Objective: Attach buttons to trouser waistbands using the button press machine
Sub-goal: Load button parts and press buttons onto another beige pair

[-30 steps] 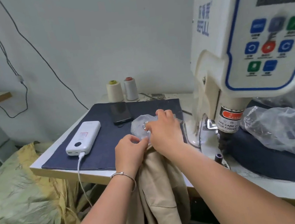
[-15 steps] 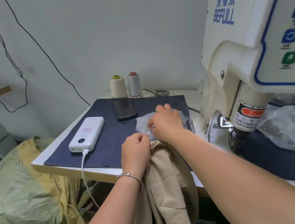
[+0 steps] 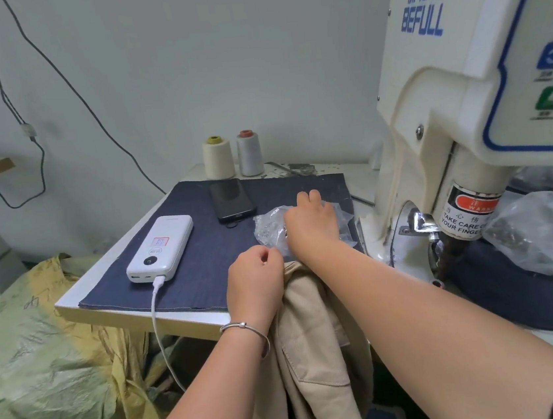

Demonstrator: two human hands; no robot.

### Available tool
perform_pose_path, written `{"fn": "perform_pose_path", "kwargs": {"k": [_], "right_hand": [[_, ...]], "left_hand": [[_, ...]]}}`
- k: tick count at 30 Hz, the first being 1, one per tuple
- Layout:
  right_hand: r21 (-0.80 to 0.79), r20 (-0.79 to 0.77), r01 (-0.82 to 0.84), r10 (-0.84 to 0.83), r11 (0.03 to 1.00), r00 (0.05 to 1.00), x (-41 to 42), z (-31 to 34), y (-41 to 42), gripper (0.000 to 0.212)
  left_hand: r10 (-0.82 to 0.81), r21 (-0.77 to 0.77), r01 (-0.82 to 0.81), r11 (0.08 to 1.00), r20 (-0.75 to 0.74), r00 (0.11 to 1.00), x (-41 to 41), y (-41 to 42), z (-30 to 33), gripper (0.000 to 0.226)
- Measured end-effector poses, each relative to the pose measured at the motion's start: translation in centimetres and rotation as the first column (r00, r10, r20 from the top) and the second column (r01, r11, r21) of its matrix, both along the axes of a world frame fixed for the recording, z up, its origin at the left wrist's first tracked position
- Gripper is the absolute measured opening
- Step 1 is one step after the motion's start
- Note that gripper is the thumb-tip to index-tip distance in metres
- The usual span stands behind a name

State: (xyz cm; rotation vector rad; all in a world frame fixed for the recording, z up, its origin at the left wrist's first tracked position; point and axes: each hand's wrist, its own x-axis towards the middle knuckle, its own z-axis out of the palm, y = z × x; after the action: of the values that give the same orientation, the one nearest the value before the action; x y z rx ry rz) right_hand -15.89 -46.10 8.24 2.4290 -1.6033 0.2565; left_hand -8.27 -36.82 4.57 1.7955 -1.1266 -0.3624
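Left hand (image 3: 254,282), at lower centre, is curled with fingertips pinched together; what is pinched cannot be made out. Beige trousers (image 3: 313,349) hang just right of it off the bench (image 3: 135,313). Right hand (image 3: 311,221) reaches into the clear button bag (image 3: 270,227); its grip is hidden. The press machine (image 3: 457,113) fills the right.

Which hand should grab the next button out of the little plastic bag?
Probably the right hand: it already rests on the clear plastic bag, fingers reaching over it. The left hand sits nearer, beside the bag, over the beige trousers, fingers curled.
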Motion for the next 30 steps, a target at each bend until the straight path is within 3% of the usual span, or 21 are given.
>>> {"fn": "perform_pose_path", "kwargs": {"k": [30], "right_hand": [[0.085, 0.071, -0.024, 0.018, 0.996, 0.997, 0.16, -0.51, -0.25, 0.027]], "left_hand": [[0.018, -0.008, -0.018, 1.000, 0.020, 1.000, -0.19, 0.08, 0.15, 0.032]]}}
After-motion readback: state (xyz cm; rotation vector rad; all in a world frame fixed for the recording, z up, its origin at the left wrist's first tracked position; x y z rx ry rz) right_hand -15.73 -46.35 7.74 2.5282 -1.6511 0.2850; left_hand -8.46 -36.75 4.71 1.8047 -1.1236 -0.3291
